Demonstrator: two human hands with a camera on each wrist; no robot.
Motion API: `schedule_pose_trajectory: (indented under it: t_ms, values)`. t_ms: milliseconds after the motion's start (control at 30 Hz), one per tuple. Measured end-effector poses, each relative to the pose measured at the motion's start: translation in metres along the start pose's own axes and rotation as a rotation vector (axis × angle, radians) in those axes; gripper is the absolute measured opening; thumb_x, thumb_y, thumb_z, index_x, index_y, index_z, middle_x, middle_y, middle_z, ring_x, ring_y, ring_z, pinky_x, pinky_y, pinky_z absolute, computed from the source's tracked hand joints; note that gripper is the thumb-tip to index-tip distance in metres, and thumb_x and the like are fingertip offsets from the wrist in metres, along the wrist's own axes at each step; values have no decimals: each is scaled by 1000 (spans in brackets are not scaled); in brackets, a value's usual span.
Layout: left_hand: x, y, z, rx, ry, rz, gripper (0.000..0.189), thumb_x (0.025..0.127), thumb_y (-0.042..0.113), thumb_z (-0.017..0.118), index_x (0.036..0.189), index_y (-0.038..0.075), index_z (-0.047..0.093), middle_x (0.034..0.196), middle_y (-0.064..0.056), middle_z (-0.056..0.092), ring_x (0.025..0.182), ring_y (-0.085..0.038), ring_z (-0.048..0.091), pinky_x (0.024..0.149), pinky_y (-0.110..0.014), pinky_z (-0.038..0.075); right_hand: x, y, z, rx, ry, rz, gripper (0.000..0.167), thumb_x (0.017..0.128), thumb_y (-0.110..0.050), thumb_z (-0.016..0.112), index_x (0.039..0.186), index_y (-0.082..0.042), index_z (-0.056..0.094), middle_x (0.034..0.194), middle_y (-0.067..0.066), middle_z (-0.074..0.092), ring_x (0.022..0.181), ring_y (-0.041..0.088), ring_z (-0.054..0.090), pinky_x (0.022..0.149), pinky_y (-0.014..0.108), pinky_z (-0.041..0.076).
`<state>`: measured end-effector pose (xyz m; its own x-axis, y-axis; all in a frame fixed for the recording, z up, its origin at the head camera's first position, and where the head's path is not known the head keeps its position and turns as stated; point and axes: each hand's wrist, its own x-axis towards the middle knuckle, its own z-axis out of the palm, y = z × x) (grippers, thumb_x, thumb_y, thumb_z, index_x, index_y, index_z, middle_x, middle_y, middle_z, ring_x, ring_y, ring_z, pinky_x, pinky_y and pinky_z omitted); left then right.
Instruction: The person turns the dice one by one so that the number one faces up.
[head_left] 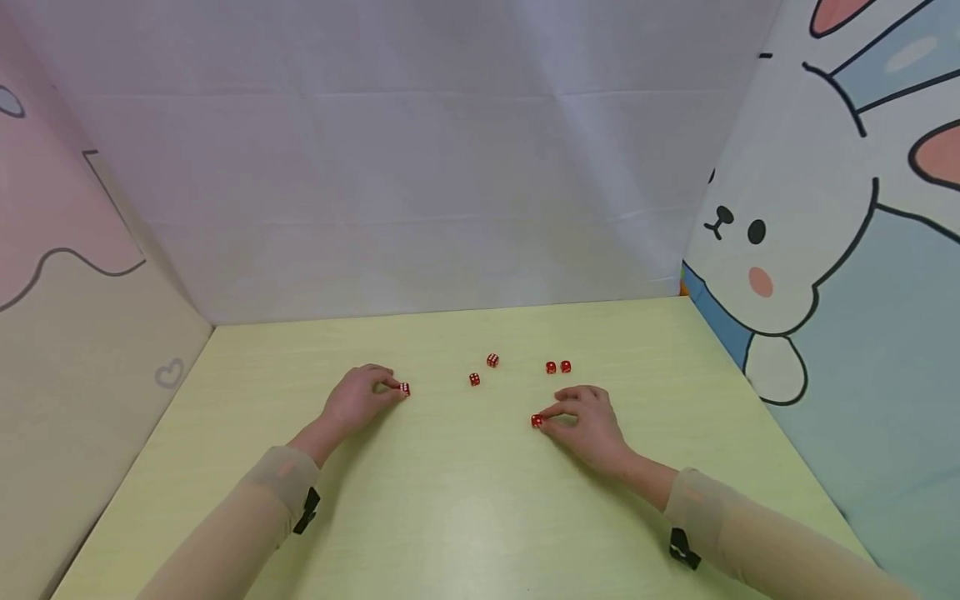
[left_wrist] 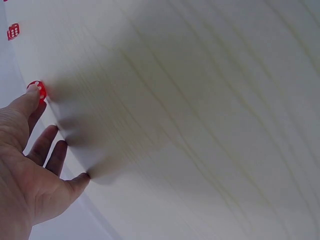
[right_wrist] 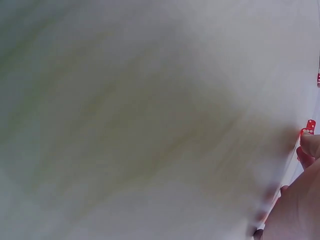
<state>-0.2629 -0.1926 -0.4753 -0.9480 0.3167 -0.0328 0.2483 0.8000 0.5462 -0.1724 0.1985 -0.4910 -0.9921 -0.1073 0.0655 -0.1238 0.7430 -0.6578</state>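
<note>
Between thumb and finger, my left hand [head_left: 358, 401] pinches a red die [head_left: 405, 389] at the tabletop, left of the middle. The left wrist view shows that die [left_wrist: 37, 90] at the thumb tip, the other fingers spread and touching the surface. My right hand [head_left: 590, 427] likewise pinches a red die [head_left: 537, 421] right of the middle; in the right wrist view the die [right_wrist: 308, 129] is partly hidden by the thumb. Two more red dice, one nearer [head_left: 475, 379] and one farther [head_left: 492, 360], lie apart between the hands.
Beyond my right hand, a left die [head_left: 551, 367] and a right die [head_left: 566, 367] sit side by side. The pale yellow table [head_left: 450, 517] ends at a white back cloth [head_left: 420, 183]. Printed panels stand along both sides, the right one [head_left: 862, 350] with a rabbit.
</note>
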Motion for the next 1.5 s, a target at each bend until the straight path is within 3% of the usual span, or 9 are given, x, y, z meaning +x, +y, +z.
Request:
schedule_pose_trajectory:
  t_ms: [400,1033,1500]
  values:
    - [3,-4,4,1,0,0,27,96,29,74,108,5,78,138,-20,61,133,-45,50,111,-58,40,0,3,1,-51,6,-19,16,88,-30,83,102,-23,81,128,6,61,133,37,37,108,56,36]
    - [7,-10,9,-14,0,3,27,95,30,75,107,5,78,137,-19,62,132,-45,50,111,-58,40,7,-5,-7,-300,38,-186,16,86,-28,83,101,-22,82,124,5,66,124,35,47,102,57,42]
    - [7,-12,9,-21,-3,2,27,96,29,75,108,5,78,139,-20,60,133,-45,49,111,-58,39,10,-10,-6,-361,33,-256,14,84,-27,85,98,-24,82,122,4,65,122,34,49,100,55,44]
